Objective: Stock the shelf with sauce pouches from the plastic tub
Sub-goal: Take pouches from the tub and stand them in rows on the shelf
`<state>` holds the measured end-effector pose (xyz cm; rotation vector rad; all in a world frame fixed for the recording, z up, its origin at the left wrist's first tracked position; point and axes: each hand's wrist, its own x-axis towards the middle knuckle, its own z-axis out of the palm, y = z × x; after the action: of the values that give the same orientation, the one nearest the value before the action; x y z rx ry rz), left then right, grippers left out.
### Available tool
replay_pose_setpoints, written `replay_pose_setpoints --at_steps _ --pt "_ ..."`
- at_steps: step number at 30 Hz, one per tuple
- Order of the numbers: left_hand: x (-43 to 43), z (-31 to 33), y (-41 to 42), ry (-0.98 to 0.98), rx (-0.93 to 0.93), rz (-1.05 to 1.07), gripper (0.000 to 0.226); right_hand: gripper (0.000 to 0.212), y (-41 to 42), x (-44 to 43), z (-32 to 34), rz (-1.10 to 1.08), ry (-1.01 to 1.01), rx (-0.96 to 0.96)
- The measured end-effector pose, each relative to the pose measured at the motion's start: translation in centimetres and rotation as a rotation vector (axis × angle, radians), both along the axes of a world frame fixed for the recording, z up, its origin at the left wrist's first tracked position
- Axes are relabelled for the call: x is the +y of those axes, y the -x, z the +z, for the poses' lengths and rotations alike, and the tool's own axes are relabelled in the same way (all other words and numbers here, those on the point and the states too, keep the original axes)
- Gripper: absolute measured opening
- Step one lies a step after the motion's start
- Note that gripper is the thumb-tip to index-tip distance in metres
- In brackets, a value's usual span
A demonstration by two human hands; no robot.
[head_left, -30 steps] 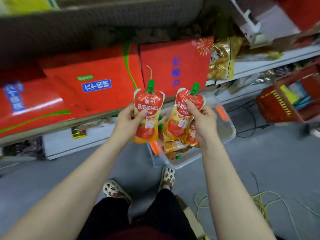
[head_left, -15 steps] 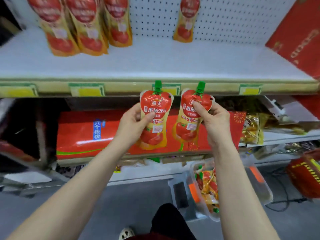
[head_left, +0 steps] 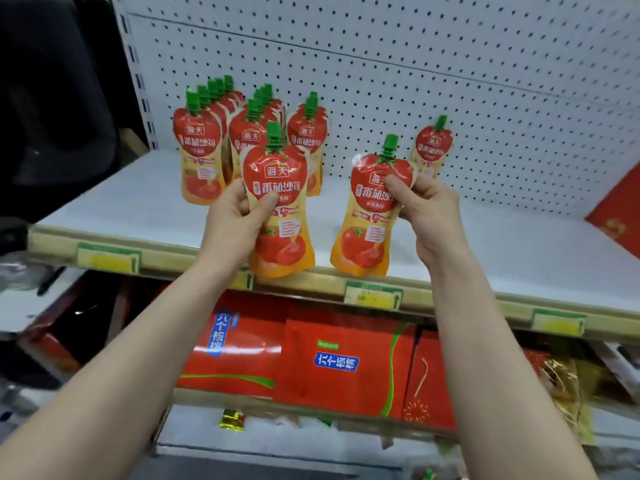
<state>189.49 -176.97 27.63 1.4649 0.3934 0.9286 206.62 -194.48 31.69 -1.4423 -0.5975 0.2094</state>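
The left grip (head_left: 239, 220) clasps 1 upright sauce pouch (head_left: 280, 174), the right grip (head_left: 429, 216) pinches a 2nd pouch (head_left: 367, 233), both over the shelf (head_left: 485, 244) edge, stocked pouches (head_left: 199, 157) just beyond the left grip.

what i can't make out

at the back left corner of the shelf (head_left: 485, 244), the stacked rows (head_left: 216, 98) show me only green caps. the left hand (head_left: 239, 220) covers one side of the left pouch (head_left: 277, 202); the right hand (head_left: 427, 216) hides the upper corner of the right pouch (head_left: 367, 220). the price tags (head_left: 374, 296) on the front edge are too blurred to read. a red box (head_left: 620, 216) is cut off at the right end.
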Motion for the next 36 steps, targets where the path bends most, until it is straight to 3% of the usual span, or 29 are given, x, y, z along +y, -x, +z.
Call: replay_pose_setpoints --at_steps 3,7,14,20,31,33,36 --pt "2.0 0.6 -0.6 0.012 -0.005 0.064 0.019 0.002 -2.6 2.9 1.1 0.023 0.057 -0.057" --pt "4.3 0.5 -0.7 0.029 0.010 0.172 0.028 0.011 -5.6 6.8 1.2 0.126 0.182 -0.083" --pt "6.1 -0.4 -1.6 0.067 0.051 0.264 0.029 0.014 -8.3 12.8 0.3 0.232 0.182 -0.020" --pt "6.5 -0.5 -2.7 0.068 0.072 0.247 0.031 0.006 -9.6 15.9 -0.5 0.204 0.159 -0.033" --pt "6.3 -0.4 -4.3 0.085 0.076 0.188 0.028 0.014 -9.6 17.0 -0.8 0.163 0.149 -0.079" --pt "6.1 -0.4 -4.5 0.075 0.080 0.173 0.025 0.022 -9.3 16.1 -0.3 0.065 0.185 -0.183" --pt "5.7 -0.3 -4.9 0.063 0.075 0.123 0.020 0.015 -7.5 14.3 1.0 -0.077 0.129 -0.323"
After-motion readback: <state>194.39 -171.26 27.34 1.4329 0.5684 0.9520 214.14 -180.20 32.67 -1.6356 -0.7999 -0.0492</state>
